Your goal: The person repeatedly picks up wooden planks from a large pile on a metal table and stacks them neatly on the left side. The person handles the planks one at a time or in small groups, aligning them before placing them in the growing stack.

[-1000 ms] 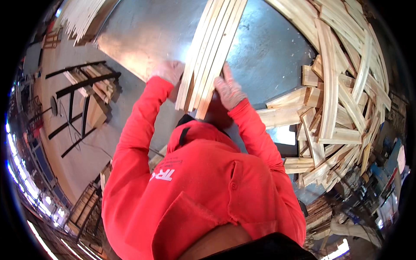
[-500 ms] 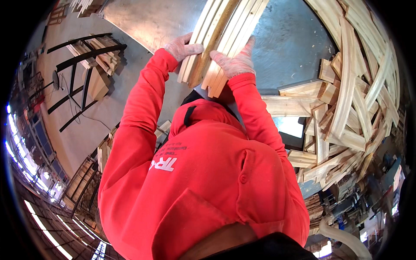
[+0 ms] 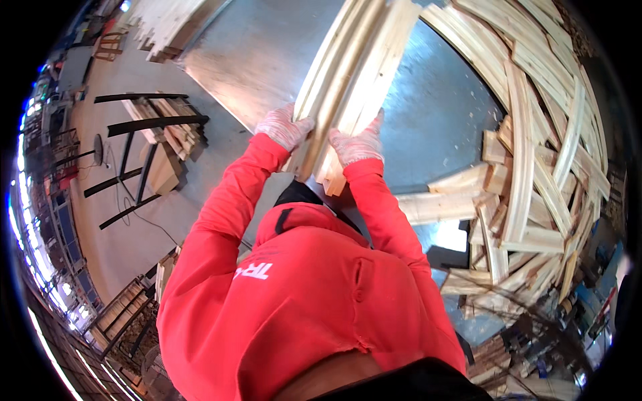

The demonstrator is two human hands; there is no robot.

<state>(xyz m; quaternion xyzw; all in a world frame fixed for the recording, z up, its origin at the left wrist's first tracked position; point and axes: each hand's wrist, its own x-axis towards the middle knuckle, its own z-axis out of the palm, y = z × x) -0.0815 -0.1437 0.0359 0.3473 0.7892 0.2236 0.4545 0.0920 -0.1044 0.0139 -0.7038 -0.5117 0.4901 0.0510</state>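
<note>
A bundle of long pale wooden boards (image 3: pixel 361 73) runs up and away over a grey metal tabletop (image 3: pixel 435 100), its near ends close to my body. One strip in the middle looks darker brown. My left hand (image 3: pixel 284 127), in a light knitted glove, grips the bundle's left side near its end, thumb on top. On the right side my right hand (image 3: pixel 359 140), gloved the same way, holds the boards with the thumb toward the middle. The fingers under the boards are hidden.
At right lies a jumbled heap of wooden boards (image 3: pixel 521 160). More stacked boards (image 3: pixel 175 27) sit at the far left corner. A black metal rack (image 3: pixel 137 160) with wood pieces stands on the floor at left, beside a cable and a fan (image 3: pixel 98 149).
The bundle and both hands appear lower in the view, and the boards have turned so that a broader face shows on the right. The whole view has also shifted. Both hands keep their grip.
</note>
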